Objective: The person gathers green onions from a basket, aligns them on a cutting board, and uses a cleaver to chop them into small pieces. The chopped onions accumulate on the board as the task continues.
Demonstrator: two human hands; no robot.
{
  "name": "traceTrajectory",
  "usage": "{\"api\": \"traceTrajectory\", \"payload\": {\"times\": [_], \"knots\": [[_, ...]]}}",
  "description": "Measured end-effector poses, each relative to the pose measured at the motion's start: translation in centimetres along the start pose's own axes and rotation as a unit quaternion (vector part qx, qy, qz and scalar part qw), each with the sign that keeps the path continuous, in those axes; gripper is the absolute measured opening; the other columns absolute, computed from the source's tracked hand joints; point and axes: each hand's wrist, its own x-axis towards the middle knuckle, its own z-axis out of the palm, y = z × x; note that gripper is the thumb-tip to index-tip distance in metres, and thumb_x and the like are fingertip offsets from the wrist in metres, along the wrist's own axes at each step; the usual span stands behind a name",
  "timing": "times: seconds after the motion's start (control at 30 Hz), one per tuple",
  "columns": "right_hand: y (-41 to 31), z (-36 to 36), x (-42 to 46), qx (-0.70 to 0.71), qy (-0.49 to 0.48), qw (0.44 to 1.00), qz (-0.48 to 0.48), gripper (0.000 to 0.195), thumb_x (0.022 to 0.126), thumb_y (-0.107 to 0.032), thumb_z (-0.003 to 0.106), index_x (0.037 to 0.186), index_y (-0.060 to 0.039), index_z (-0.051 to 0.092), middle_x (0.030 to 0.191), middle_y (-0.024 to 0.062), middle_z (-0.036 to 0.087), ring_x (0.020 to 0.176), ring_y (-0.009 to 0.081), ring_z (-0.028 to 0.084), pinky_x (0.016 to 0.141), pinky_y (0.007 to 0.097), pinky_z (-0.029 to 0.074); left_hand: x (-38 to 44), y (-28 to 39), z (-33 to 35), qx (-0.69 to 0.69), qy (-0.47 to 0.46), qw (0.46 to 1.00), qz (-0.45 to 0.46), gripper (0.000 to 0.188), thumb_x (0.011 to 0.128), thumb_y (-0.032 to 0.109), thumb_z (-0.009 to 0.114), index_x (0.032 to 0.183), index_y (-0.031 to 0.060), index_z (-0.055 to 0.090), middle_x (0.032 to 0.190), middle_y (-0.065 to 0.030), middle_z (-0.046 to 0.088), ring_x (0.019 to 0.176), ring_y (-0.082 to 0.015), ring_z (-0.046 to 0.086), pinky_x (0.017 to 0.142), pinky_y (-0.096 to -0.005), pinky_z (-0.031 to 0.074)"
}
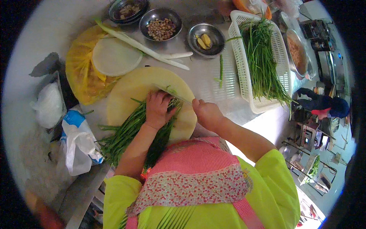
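Observation:
A thick bundle of green garlic chives (125, 137) lies across a round cutting board (128, 83), its leaves hanging over the near left edge. My left hand (158, 108) presses down on the bundle close to its cut end, fingers curled. In my right hand (207, 113) is the handle of a kitchen knife (174, 94). Its blade stands against the cut end, just beyond my left fingertips. Small green scraps lie by the blade. How deep the blade sits in the stalks cannot be made out.
Left of the board are a yellow plastic bag (80, 68), a white round lid (117, 57) and white plastic bags (77, 143). Beyond lie a leek (160, 58), a bowl of peanuts (161, 28) and a bowl with ginger (204, 41). A white basket (248, 97) of chives stands right. Another person (326, 106) is farther right.

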Motion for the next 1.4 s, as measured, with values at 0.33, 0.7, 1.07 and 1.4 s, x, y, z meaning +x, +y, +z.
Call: {"api": "traceTrajectory", "payload": {"times": [0.33, 0.7, 1.07, 1.4], "knots": [[0.4, -0.5, 0.3, 0.024, -0.023, 0.999, 0.022, 0.024, 0.078, -0.001, 0.057, 0.098, 0.0, 0.045, 0.081, 0.0218, 0.064, 0.073, 0.0422, 0.065, 0.06, 0.0513, 0.052, 0.5, 0.5, -2.0, -0.04, -0.095, 0.986, -0.131, 0.071, 0.072, 0.038, 0.08, 0.132, 0.0132, 0.05, 0.131, -0.0208, 0.049, 0.125, -0.0395, 0.047, 0.099, -0.0481, 0.045], [0.3, -0.8, 0.2, 0.032, -0.019, 0.999, 0.021, 0.019, 0.08, -0.001, 0.055, 0.097, 0.0, 0.046, 0.082, 0.0227, 0.064, 0.073, 0.0425, 0.065, 0.061, 0.0513, 0.052, -0.3, -0.8, -0.6, -0.061, -0.01, 0.998, -0.011, 0.021, 0.071, 0.004, 0.073, 0.086, 0.0073, 0.059, 0.102, -0.0078, 0.058, 0.094, -0.0312, 0.058, 0.075, -0.0414, 0.052], [-1.2, -3.7, -2.4, 0.011, -0.017, 0.999, 0.029, 0.022, 0.079, 0.002, 0.055, 0.099, -0.0009, 0.046, 0.084, 0.0202, 0.06, 0.066, 0.0393, 0.064, 0.055, 0.0493, 0.051, 0.0, -1.1, 0.2, -0.102, -0.007, 0.994, -0.032, 0.014, 0.076, 0.002, 0.066, 0.088, 0.004, 0.06, 0.102, -0.0126, 0.059, 0.093, -0.0345, 0.058, 0.079, -0.0428, 0.051], [-2.6, -3.6, -2.2, -0.027, -0.08, 0.995, 0.043, 0.024, 0.077, -0.002, 0.059, 0.099, 0.0005, 0.047, 0.082, 0.0197, 0.061, 0.066, 0.0393, 0.065, 0.054, 0.0482, 0.052, 0.2, -0.7, 0.5, -0.039, 0.002, 0.999, -0.025, 0.018, 0.075, 0.003, 0.065, 0.093, 0.002, 0.063, 0.104, -0.015, 0.059, 0.096, -0.0368, 0.058, 0.082, -0.0458, 0.051]]}}
